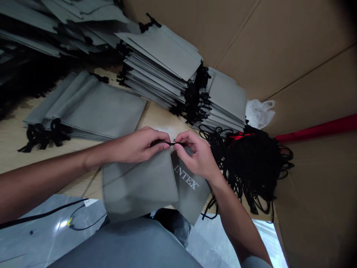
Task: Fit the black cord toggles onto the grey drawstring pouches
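Note:
Between the fingertips of both hands runs a short stretch of black cord [172,143]. My left hand [147,144] pinches it from the left, and my right hand [193,150] pinches it from the right, thumbs towards me. Under the hands a grey fabric bag [139,186] hangs over the table's near edge. Partly beneath it lies another grey piece printed INTEX [186,186]. Whether the cord is threaded through the bag is hidden by my fingers.
A few grey bags with knotted black cords [103,104] lie at left. Stacked bags [167,52] and a second stack [227,96] stand behind. A heap of black cords [248,163], a white plastic bag [259,113] and a red strip [318,128] are right, by cardboard walls [318,56].

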A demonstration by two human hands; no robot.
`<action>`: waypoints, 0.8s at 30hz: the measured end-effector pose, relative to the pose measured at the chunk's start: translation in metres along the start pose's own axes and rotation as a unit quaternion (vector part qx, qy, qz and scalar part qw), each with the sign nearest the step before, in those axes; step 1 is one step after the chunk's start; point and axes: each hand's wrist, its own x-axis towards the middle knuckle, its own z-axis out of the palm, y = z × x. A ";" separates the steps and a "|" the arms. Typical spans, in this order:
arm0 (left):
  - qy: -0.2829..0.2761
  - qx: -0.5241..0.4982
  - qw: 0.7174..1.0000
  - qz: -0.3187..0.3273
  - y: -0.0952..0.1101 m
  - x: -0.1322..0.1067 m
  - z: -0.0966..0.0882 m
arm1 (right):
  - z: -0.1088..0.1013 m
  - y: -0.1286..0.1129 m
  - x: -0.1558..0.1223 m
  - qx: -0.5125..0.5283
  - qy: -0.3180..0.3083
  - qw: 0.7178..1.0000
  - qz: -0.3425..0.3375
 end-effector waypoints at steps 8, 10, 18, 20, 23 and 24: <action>0.001 -0.062 0.997 0.040 0.004 -0.001 0.002 | 0.000 0.000 0.006 0.252 -0.046 0.960 0.111; -0.005 -0.094 0.994 0.051 0.009 -0.002 -0.001 | -0.001 0.001 0.007 0.301 -0.064 0.943 0.127; 0.005 -0.149 0.987 0.066 0.024 -0.004 -0.003 | 0.001 0.008 0.007 0.387 -0.081 0.909 0.132; 0.039 -0.129 0.990 0.042 0.022 -0.004 -0.003 | -0.003 0.009 0.008 0.373 -0.060 0.916 0.137; 0.135 -0.113 0.984 -0.003 0.015 0.000 -0.004 | -0.016 0.007 0.009 0.327 -0.083 0.931 0.141; 0.172 -0.108 0.979 -0.019 0.012 0.001 -0.006 | -0.021 0.006 0.008 0.303 -0.113 0.935 0.144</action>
